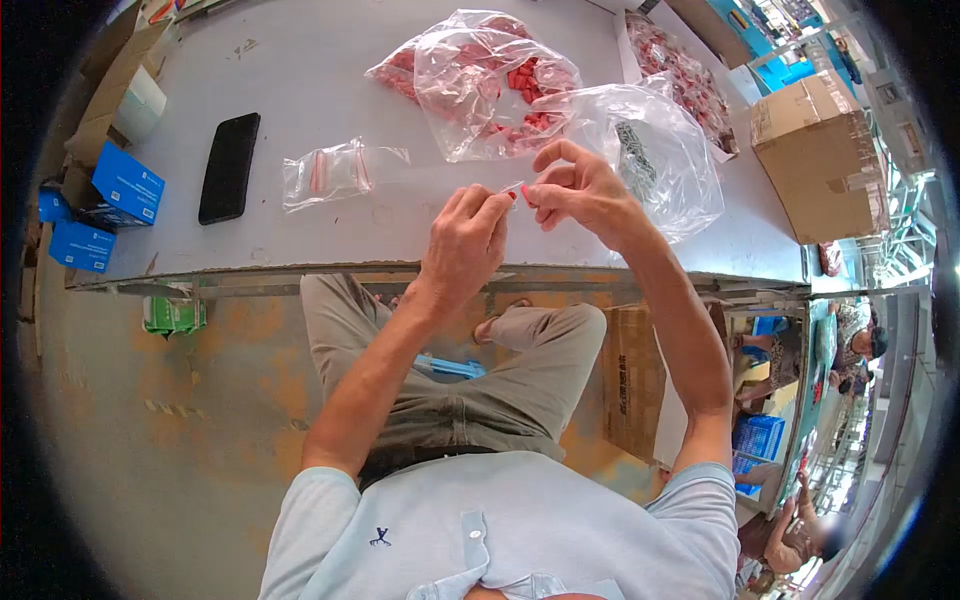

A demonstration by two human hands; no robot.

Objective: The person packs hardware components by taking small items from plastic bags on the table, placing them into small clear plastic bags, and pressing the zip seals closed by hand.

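Over the front part of the table, my left hand [466,238] is closed in a pinch on a small red piece [513,195]. Close beside it, the thumb and forefinger of my right hand [588,196] pinch another bit of red [525,190]; its other fingers are curled apart. Something thin and pale shows between the fingertips, too small to name. Beyond my hands lies an open clear plastic bag [455,95] of small red pieces. Another clear bag [690,205], behind my right hand, holds small grey metal parts [636,160].
A small clear zip bag [330,178] and a black phone [229,168] lie on the table [300,90] to the left. Blue boxes [128,184] stand at its left edge. A tray of bagged red pieces [680,75] and a cardboard box [815,160] are at right. People sit farther right.
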